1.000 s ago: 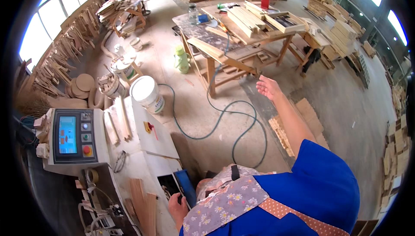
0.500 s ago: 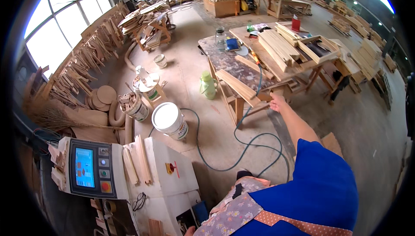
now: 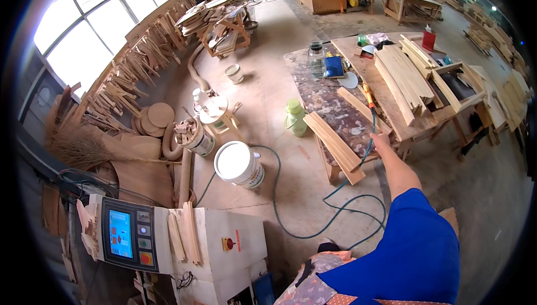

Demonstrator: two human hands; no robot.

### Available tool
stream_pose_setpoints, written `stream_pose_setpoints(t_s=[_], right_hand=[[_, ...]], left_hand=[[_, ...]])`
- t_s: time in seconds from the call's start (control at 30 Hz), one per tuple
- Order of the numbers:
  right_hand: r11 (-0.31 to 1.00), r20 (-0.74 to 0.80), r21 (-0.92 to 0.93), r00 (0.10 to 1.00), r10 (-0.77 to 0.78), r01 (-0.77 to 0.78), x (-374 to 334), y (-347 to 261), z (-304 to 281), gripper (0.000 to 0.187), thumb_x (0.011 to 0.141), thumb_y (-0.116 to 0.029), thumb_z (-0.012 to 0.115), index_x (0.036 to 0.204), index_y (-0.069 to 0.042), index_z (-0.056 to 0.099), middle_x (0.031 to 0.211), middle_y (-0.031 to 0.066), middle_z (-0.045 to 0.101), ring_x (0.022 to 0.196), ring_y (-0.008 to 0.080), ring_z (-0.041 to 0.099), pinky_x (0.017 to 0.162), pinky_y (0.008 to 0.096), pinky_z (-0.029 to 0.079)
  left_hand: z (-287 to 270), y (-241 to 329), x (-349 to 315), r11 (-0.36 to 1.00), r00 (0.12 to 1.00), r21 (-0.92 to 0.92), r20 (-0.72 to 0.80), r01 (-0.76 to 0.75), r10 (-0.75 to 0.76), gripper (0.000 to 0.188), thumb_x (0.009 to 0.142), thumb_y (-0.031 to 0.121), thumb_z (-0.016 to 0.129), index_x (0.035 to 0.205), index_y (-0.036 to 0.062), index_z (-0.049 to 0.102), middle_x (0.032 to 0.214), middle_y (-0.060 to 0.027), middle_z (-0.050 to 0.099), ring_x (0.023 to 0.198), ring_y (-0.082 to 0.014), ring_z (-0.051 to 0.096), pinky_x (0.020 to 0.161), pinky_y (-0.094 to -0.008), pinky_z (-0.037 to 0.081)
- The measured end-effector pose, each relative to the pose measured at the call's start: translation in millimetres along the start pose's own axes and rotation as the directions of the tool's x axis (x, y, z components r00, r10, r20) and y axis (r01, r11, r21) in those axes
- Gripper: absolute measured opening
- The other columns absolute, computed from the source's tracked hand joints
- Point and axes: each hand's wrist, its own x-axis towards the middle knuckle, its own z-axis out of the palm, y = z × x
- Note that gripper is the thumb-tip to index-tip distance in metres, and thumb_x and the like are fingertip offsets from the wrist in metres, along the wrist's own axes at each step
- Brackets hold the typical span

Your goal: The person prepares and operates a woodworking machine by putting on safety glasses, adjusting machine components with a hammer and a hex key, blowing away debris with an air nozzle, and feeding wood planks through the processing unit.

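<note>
The blue-green hose [image 3: 274, 190] droops over the near edge of the paint-spattered worktable [image 3: 330, 103], below an orange-and-yellow tool handle [image 3: 369, 97], and loops across the floor. The person's right hand [image 3: 382, 140], a second ago apart from the table with fingers spread, is now at the hose, fingers drawn narrow; whether they grip it cannot be told. A stack of wooden strips [image 3: 334, 144] lies just left. The left hand, earlier at the machine cabinet [image 3: 238, 243], has left the view.

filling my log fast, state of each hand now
Left hand: not in view.
Right hand: at the green hose; open or closed cannot be told.
</note>
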Motion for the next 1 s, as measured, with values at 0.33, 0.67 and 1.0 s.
stream_pose_setpoints(t_s=[0.33, 0.67, 1.0], right_hand=[[0.655, 0.309, 0.707, 0.950, 0.055, -0.268, 55, -2, 4, 0.022, 0.085, -0.033, 0.061, 0.080, -0.011, 0.058, 0.048, -0.0064, 0.031, 0.036, 0.0081, 0.030, 0.033, 0.0262, 0.024], [0.475, -0.062, 0.817, 0.869, -0.491, 0.326, -72, -34, -166, 0.030, 0.095, -0.037, 0.050, 0.094, -0.009, 0.057, 0.051, -0.0081, 0.021, 0.039, 0.0027, 0.020, 0.035, 0.0208, 0.016], [0.431, 0.102, 0.781, 0.588, -0.802, 0.453, -259, -35, -235, 0.039, 0.092, -0.043, 0.055, 0.086, -0.004, 0.058, 0.049, -0.0058, 0.030, 0.042, 0.0048, 0.025, 0.041, 0.0240, 0.017]], left_hand=[[15, 25, 13, 0.994, 0.997, -0.072, 0.004, 0.083, -0.083, 0.030, 0.084, 0.022, 0.065, 0.105, 0.0001, 0.062, 0.097, -0.0110, 0.065, 0.087, -0.0241, 0.063, 0.076, -0.0344, 0.050], [25, 23, 14, 0.972, 0.988, -0.174, 0.038, 0.157, -0.153, 0.032, 0.084, 0.024, 0.066, 0.107, 0.0013, 0.062, 0.097, -0.0097, 0.066, 0.089, -0.0235, 0.063, 0.078, -0.0344, 0.050], [18, 37, -17, 0.763, 0.982, -0.624, 0.173, 0.170, -0.077, 0.034, 0.084, 0.026, 0.066, 0.108, 0.0025, 0.062, 0.097, -0.0084, 0.066, 0.092, -0.0228, 0.063, 0.080, -0.0344, 0.050]])
